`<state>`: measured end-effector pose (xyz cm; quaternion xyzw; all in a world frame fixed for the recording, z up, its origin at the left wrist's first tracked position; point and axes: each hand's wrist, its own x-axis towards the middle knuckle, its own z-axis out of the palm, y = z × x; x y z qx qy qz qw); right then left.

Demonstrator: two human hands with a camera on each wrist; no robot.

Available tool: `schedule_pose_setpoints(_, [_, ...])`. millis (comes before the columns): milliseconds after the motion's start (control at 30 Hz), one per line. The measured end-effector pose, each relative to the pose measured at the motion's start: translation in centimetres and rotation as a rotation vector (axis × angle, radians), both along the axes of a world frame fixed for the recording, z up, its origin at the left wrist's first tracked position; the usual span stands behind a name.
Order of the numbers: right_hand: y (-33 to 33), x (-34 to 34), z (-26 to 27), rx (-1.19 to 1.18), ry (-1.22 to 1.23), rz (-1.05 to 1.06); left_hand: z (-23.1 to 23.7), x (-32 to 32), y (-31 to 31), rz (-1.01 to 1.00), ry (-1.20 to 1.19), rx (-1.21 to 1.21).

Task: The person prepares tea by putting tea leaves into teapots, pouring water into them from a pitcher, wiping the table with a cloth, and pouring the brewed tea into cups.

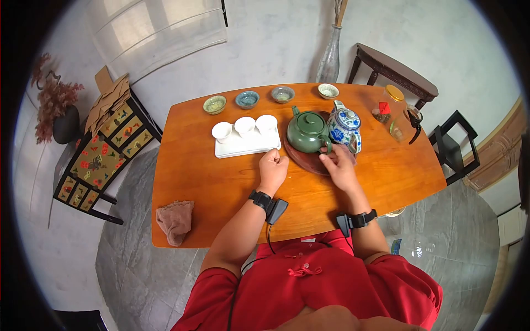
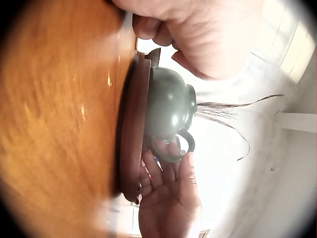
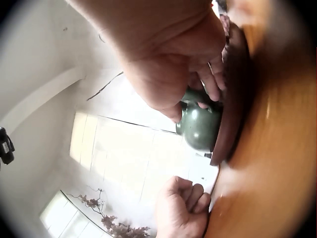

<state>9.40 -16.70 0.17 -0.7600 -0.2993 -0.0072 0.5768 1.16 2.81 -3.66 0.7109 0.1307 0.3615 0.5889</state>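
The biggest thing here is the wooden table [image 1: 210, 190], on which the green teapot [image 1: 305, 131] stands upright, right of the middle. Well to the left of the teapot, off the table, is a painted cabinet [image 1: 99, 157]; beyond the teapot and to its right, by the wall, is a dark side table [image 1: 395, 69], and farther right a black chair [image 1: 455, 146]. A tall vase [image 1: 329, 55] rises beyond the teapot. Under the teapot is a round brown tray [image 1: 309, 161], which also bears a blue-and-white teapot [image 1: 345, 127], just to the green teapot's right. A white tray [image 1: 245, 147] lies to the teapot's left. Farther to the right stand a glass jar [image 1: 385, 108] with a yellow lid and a glass pitcher [image 1: 400, 128]. The right hand [image 1: 341, 168] is at the teapot's handle [image 2: 191, 141], fingers loosely straight behind the loop and thumb beside it — not closed into a grip, and whether it touches the handle I cannot tell. The left hand [image 1: 273, 170] is clenched in a fist with nothing in it, left of the teapot and nearer the person. A crumpled cloth [image 1: 175, 220] lies far to the teapot's left, on the near side. Four bowls [image 1: 247, 99] stand in a row beyond the teapot — smallest of all, three white cups [image 1: 245, 127] sit on the white tray.
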Motion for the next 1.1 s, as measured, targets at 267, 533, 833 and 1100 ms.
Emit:
schedule_pose_setpoints(267, [1.1, 1.5, -1.8, 0.098, 0.078, 0.010, -0.2, 0.1, -0.1, -0.022, -0.019, -0.034])
schedule_pose_setpoints(533, [1.3, 0.8, -2.3, 0.093, -0.017, -0.042, 0.0, 0.0, -0.1, -0.015, -0.004, -0.048])
schedule_pose_setpoints(833, [1.2, 0.4, -1.8, 0.093, -0.096, -0.174, -0.5, 0.4, -0.1, -0.179, -0.030, -0.112])
schedule_pose_setpoints(1100, [0.2, -0.2, 0.2, 0.499, 0.165, -0.103, 1.4, -0.3, -1.2, -0.201, 0.103, 0.152])
